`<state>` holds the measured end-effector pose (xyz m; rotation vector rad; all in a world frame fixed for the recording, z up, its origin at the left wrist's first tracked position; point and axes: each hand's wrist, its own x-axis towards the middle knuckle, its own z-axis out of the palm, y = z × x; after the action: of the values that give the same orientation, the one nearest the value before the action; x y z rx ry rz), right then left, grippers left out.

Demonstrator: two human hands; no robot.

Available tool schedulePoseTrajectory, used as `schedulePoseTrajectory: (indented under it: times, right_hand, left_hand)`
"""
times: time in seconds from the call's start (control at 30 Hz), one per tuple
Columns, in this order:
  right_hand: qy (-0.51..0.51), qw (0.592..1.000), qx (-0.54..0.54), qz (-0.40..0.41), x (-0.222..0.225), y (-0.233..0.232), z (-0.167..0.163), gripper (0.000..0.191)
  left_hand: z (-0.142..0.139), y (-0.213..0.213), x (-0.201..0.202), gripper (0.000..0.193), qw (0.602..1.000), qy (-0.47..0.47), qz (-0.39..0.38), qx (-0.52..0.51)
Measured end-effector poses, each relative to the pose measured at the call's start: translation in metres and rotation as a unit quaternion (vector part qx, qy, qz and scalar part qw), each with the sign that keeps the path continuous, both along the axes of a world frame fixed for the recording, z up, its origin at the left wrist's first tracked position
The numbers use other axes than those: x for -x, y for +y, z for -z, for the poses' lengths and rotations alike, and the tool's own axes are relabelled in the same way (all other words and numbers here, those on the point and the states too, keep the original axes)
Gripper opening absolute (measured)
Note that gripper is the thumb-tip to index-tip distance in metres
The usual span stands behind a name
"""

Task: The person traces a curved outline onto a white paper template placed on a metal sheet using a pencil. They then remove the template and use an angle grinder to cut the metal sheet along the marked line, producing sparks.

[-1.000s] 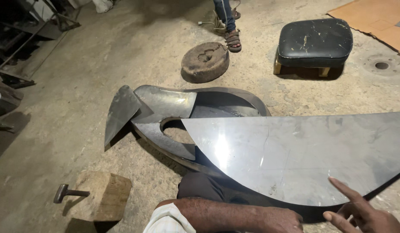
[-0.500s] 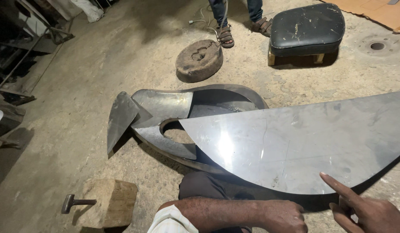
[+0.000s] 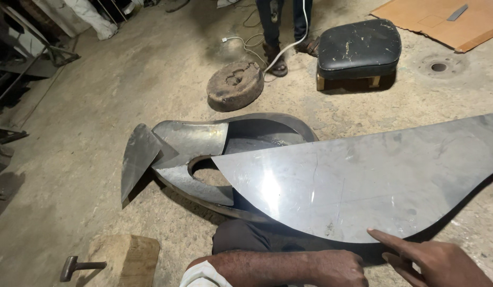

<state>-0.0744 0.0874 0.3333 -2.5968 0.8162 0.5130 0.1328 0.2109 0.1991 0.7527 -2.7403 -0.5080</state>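
The large, flat, grey sheet-metal piece with a curved lower edge and a pointed left tip (image 3: 363, 186) lies on the dusty concrete floor (image 3: 124, 90), its tip overlapping a pile of darker curved metal offcuts (image 3: 204, 143) and its broad end running off towards the right edge of the view. The right hand (image 3: 438, 263) rests at the near curved edge of the sheet, index finger stretched out with its tip touching or just over the metal, the other fingers (image 3: 398, 260) loosely curled and grasping nothing. The left hand (image 3: 337, 268) sits just beside it, near the bottom of the view, fingers bent down over what looks like a dark knee; it holds nothing that shows, though whether it is pressing on the sheet's edge cannot be told.

To trace or check this edge well, the fingertip would best slide along the flat face just inside the rim, not over the cut edge itself, which is likely sharp. The sheet looks thin and springy, so steady pressure from the other hand near the rim should keep it from rocking on the offcuts beneath.

Further out, a small hammer (image 3: 79, 266) lies against a wooden block (image 3: 129, 258) at the near left. A round, rusty disc (image 3: 235, 85) and a black padded stool (image 3: 359, 48) stand beyond the sheet, another person's feet (image 3: 278, 61) between them, and flat cardboard (image 3: 443, 21) lies at the far right.
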Motion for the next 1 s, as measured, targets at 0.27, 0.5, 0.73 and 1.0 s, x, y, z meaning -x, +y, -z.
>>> schedulePoseTrajectory:
  times: [0.27, 0.5, 0.73, 1.0]
  right_hand:
    - [-0.013, 1.000, -0.020, -0.009, 0.004, 0.000, 0.004, 0.082]
    - [-0.005, 1.000, -0.009, -0.020, 0.001, 0.001, -0.005, 0.090]
    - [0.025, 0.999, 0.000, -0.037, 0.004, 0.001, -0.003, 0.086]
    - [0.043, 0.998, 0.006, -0.045, 0.000, 0.001, -0.006, 0.088]
  left_hand:
    - [-0.012, 0.001, -0.001, 0.028, 1.000, -0.009, 0.004, -0.009]
    - [-0.009, 0.001, -0.001, 0.029, 1.000, -0.016, -0.003, -0.003]
    - [-0.002, 0.005, 0.002, 0.029, 0.999, 0.019, 0.000, 0.041]
    - [-0.014, 0.004, 0.000, 0.027, 0.999, -0.030, 0.003, 0.044]
